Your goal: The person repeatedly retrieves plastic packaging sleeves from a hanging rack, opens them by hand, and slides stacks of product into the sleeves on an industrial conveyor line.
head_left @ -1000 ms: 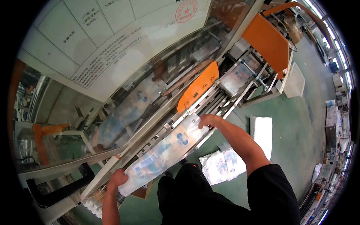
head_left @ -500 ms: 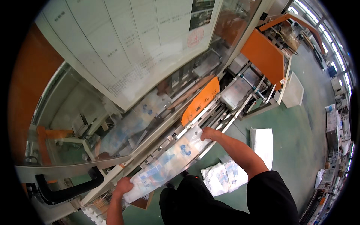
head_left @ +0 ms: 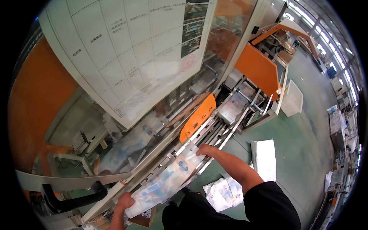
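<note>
Your machine, topped by an orange housing, is the largest item. Along its rails lies a length of printed plastic sheeting, slanting and roughly in line with them. On the floor beyond are a white package and a printed bundle. Farther up the machine rests a second printed stack, untouched. Your right hand is closed on the sheeting's far end, your left hand on its near end. Assessment: lining-up appears largely done; release is outstanding.

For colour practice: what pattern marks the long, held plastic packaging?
Whitish packaging, mostly blue print; best in head view.
</note>
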Tool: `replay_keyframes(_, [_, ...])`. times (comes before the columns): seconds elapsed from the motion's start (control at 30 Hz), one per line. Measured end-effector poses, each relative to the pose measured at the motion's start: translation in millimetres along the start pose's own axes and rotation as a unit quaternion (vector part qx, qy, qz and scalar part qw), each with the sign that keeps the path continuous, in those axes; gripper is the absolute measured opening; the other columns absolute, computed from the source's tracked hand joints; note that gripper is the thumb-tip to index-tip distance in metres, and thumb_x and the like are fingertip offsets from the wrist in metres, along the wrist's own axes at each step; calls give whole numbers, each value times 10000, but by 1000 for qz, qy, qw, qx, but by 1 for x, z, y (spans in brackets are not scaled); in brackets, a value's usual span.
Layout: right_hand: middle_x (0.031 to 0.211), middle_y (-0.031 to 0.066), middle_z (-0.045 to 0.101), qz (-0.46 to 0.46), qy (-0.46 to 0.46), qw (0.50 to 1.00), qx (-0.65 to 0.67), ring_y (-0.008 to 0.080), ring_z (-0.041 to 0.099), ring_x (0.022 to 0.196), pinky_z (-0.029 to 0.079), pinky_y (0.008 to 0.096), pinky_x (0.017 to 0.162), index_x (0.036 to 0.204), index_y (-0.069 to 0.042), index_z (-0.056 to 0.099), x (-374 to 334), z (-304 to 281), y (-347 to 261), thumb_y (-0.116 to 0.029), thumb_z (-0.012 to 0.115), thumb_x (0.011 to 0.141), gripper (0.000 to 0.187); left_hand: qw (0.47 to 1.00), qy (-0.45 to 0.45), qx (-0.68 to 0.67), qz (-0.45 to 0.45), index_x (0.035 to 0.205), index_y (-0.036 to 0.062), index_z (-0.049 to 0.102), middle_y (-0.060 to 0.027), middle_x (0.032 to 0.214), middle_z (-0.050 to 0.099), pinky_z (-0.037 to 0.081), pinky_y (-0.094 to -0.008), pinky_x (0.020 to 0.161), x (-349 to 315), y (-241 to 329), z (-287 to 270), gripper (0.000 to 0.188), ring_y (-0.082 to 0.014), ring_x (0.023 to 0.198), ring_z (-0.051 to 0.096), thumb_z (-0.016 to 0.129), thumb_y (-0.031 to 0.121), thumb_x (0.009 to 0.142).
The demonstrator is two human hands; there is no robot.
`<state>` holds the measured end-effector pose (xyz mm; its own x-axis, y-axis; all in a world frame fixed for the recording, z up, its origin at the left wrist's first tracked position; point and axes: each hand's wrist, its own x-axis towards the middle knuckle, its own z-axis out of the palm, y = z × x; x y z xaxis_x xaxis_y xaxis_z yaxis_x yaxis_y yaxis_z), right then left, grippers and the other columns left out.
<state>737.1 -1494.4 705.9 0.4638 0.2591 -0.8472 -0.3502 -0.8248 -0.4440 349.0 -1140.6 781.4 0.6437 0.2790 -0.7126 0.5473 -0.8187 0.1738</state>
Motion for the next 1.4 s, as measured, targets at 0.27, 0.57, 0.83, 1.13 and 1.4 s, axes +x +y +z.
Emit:
replay_keyframes(0.27, [1060, 130, 530, 15, -89, 989, -120, 236, 569, 800, 536, 342, 561, 1089, -10, 564, -2, -20, -16, -174, 709, 656, 485, 999, 25, -33, -14, 989, 31, 643, -225, 999, 615, 463, -464, 867, -3, -9, 14, 403, -398, 940, 580, 474, 179, 654])
replay_keyframes(0.57, [1064, 80, 558, 5, -236, 972, -10, 178, 537, 941, 490, 320, 747, 1142, -14, 513, 13, -26, 5, -251, 633, 757, 467, 999, 20, -25, 0, 992, 33, 638, -214, 984, 625, 468, -464, 855, -4, -2, 8, 386, -391, 940, 579, 461, 187, 684])
replay_keyframes(0.83, [954, 53, 609, 44, -255, 965, 33, 163, 575, 763, 499, 306, 694, 1014, -43, 577, -9, -25, -14, -239, 526, 747, 335, 1000, 9, -7, -14, 1032, 48, 635, -218, 1006, 621, 467, -449, 873, -4, 1, 3, 411, -391, 945, 584, 459, 176, 684])
replay_keyframes(1.13, [1004, 52, 605, 10, -228, 973, -21, 150, 596, 771, 502, 298, 657, 1079, -53, 560, -6, -23, -7, -269, 525, 792, 360, 1000, -3, -26, -14, 1077, 62, 629, -223, 1001, 624, 463, -452, 883, 1, 3, 1, 450, -393, 940, 588, 457, 165, 674])
replay_keyframes(1.4, [1172, 73, 519, 32, -248, 968, -35, 157, 608, 805, 521, 292, 659, 1277, -95, 428, -17, -26, -16, -335, 549, 807, 541, 1000, -5, -21, 1, 1046, 50, 630, -227, 996, 621, 467, -463, 868, 0, 7, -3, 420, -395, 935, 587, 453, 159, 681])
